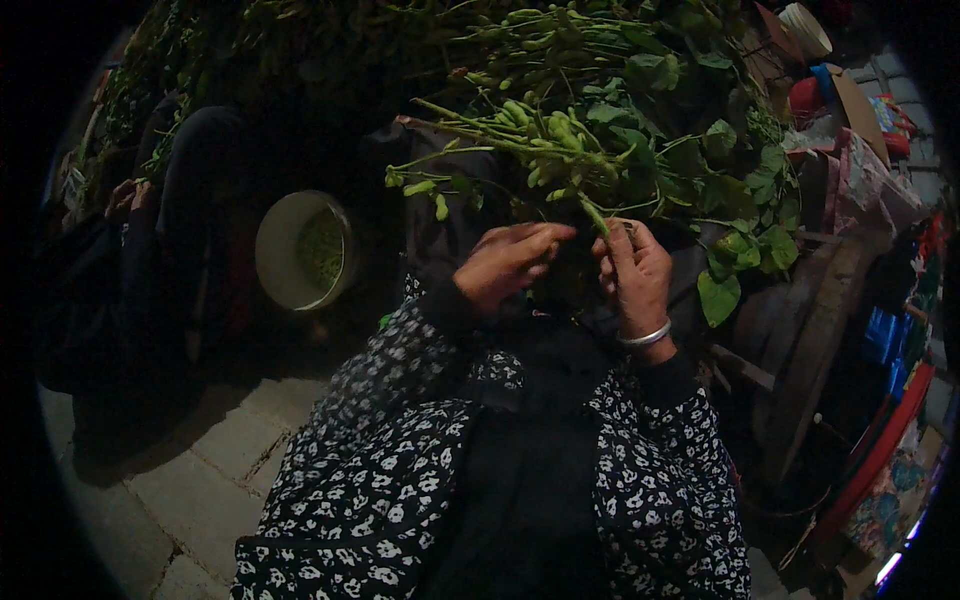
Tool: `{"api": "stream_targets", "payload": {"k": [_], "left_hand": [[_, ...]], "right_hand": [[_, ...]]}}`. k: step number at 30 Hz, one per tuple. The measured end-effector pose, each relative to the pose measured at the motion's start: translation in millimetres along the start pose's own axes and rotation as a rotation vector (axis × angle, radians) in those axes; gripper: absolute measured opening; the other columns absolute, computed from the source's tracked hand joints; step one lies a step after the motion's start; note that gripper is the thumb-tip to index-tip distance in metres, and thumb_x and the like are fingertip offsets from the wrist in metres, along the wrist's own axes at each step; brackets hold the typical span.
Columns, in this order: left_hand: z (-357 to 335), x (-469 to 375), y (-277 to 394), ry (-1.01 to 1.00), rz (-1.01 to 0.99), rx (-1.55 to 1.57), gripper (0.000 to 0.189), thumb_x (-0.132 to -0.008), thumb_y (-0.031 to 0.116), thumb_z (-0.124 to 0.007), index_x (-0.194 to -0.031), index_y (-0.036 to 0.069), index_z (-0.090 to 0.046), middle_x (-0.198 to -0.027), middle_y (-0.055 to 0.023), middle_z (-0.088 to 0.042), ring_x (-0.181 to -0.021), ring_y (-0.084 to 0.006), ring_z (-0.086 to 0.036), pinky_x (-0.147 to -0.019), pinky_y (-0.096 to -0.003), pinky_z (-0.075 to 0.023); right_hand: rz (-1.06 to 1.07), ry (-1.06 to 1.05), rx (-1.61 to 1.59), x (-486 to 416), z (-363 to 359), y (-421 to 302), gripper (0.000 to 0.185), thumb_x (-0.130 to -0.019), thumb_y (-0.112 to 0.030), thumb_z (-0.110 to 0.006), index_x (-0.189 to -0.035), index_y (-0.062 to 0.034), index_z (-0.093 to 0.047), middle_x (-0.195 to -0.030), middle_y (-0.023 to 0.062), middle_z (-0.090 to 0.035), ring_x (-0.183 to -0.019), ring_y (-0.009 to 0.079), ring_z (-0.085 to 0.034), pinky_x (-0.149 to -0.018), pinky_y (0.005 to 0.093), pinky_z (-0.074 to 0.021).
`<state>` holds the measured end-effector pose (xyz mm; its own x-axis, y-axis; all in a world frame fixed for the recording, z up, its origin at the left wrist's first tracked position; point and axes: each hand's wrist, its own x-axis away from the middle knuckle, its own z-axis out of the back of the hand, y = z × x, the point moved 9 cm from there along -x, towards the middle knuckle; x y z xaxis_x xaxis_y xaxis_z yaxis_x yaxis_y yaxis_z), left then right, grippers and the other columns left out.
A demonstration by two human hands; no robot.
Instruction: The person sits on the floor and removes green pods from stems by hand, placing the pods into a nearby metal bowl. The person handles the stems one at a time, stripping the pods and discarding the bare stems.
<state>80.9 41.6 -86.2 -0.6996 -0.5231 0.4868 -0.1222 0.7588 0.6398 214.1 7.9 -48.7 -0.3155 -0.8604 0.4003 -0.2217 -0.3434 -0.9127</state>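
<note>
Green soybean stalks bearing pods (559,142) lie across my lap, with leaves spreading to the right. My right hand (637,270), a silver bangle at its wrist, grips the end of one green stem between thumb and fingers. Just left of it is my left hand (514,259), slightly blurred, with its fingers bent and pointing at the right hand. Whether something small is between those fingers cannot be seen. A white bucket (271,251) with green pods inside stands to the left of my left hand.
A large pile of leafy bean plants (300,45) extends along the far side. At the left another person's hands (131,199) rest near dark-trousered knees. A wooden stool (817,337) stands at the right, near a red-rimmed object (877,450). Stone paving (180,487) shows at lower left.
</note>
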Motion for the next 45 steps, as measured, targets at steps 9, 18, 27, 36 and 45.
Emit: {"api": "stream_targets", "payload": {"k": [9, 18, 27, 36, 45], "left_hand": [[-11.9, -48.1, -28.3, 0.088, 0.067, 0.081, 0.025, -0.088, 0.031, -0.06, -0.096, 0.008, -0.06, -0.075, 0.0051, -0.051, -0.062, -0.0037, -0.043, -0.053, -0.0163, -0.0334], [-12.1, -51.5, -23.4, 0.174, -0.101, -0.072, 0.029, -0.087, 0.031, -0.062, -0.093, 0.003, -0.06, -0.073, 0.0029, -0.053, -0.061, -0.0045, -0.045, -0.054, -0.0179, -0.037], [-1.5, -54.6, -24.1, 0.237, -0.289, -0.307, 0.026, -0.088, 0.028, -0.061, -0.092, 0.002, -0.059, -0.072, 0.0025, -0.054, -0.059, -0.0038, -0.044, -0.052, -0.019, -0.0354], [-14.6, -47.0, -26.1, -0.002, 0.074, -0.046, 0.028, -0.089, 0.035, -0.057, -0.091, 0.007, -0.057, -0.07, 0.005, -0.046, -0.059, -0.0038, -0.039, -0.051, -0.0181, -0.0283], [-11.4, -40.8, -25.0, 0.069, 0.104, 0.007, 0.028, -0.088, 0.036, -0.059, -0.095, 0.009, -0.06, -0.076, 0.0056, -0.05, -0.064, -0.0034, -0.041, -0.054, -0.0196, -0.0303]], "right_hand": [[0.095, -0.013, 0.293, 7.4, 11.0, 18.1, 0.02, -0.093, -0.016, -0.049, -0.104, -0.0002, -0.056, -0.073, 0.0024, -0.057, -0.061, 0.0065, -0.049, -0.054, 0.0209, -0.0408], [0.102, -0.036, 0.391, 11.2, 13.8, 16.8, 0.027, -0.091, -0.01, -0.051, -0.114, 0.0032, -0.057, -0.073, 0.0072, -0.062, -0.056, 0.0092, -0.054, -0.052, 0.0223, -0.0447], [-0.015, -0.103, 0.259, 4.0, 11.9, 29.9, 0.028, -0.089, -0.009, -0.052, -0.112, 0.0072, -0.056, -0.077, 0.0076, -0.064, -0.058, 0.0089, -0.056, -0.053, 0.0203, -0.0448], [-0.096, -0.16, 0.131, 6.4, 12.5, 28.6, 0.024, -0.09, -0.009, -0.051, -0.108, 0.0055, -0.058, -0.076, 0.0062, -0.063, -0.059, 0.0085, -0.055, -0.054, 0.0204, -0.0451], [0.046, -0.142, 0.331, 8.8, 8.4, 21.3, 0.024, -0.089, -0.01, -0.052, -0.106, 0.004, -0.059, -0.073, 0.0052, -0.062, -0.058, 0.0081, -0.054, -0.053, 0.0214, -0.0444]]}}
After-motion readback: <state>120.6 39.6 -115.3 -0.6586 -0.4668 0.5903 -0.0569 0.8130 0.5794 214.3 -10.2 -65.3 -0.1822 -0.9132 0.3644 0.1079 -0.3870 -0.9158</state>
